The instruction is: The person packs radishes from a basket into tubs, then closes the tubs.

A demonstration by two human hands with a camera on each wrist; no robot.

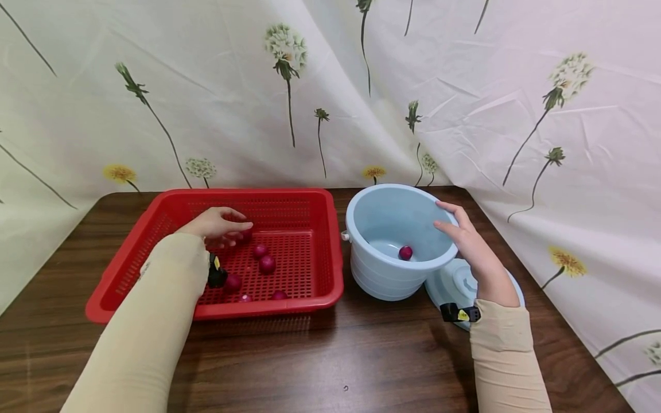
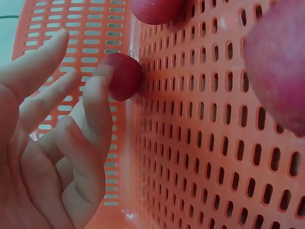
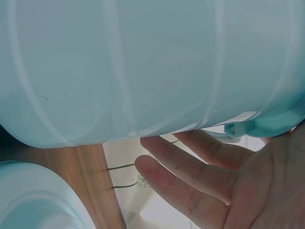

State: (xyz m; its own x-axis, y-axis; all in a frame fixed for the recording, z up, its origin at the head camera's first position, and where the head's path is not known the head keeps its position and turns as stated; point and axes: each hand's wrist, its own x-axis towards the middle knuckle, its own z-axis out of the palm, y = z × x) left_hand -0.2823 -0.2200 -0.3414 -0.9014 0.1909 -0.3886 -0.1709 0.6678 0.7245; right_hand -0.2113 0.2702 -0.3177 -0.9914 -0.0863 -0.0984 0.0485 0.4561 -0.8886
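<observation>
Inside the red plastic basket, my left hand reaches toward the back wall with its fingers loosely bent. Its fingertips are right by a round red radish; whether they touch it, I cannot tell. Several more radishes lie on the basket's slotted floor, some partly behind the arm and the front rim. My right hand holds the rim of a light blue bucket, thumb over the inside and fingers along the outer wall. One radish lies at the bottom of the bucket.
A light blue lid lies on the dark wooden table, to the right of the bucket and partly under the right arm. Behind the table hangs a white cloth printed with dandelions. The basket stands left of the bucket.
</observation>
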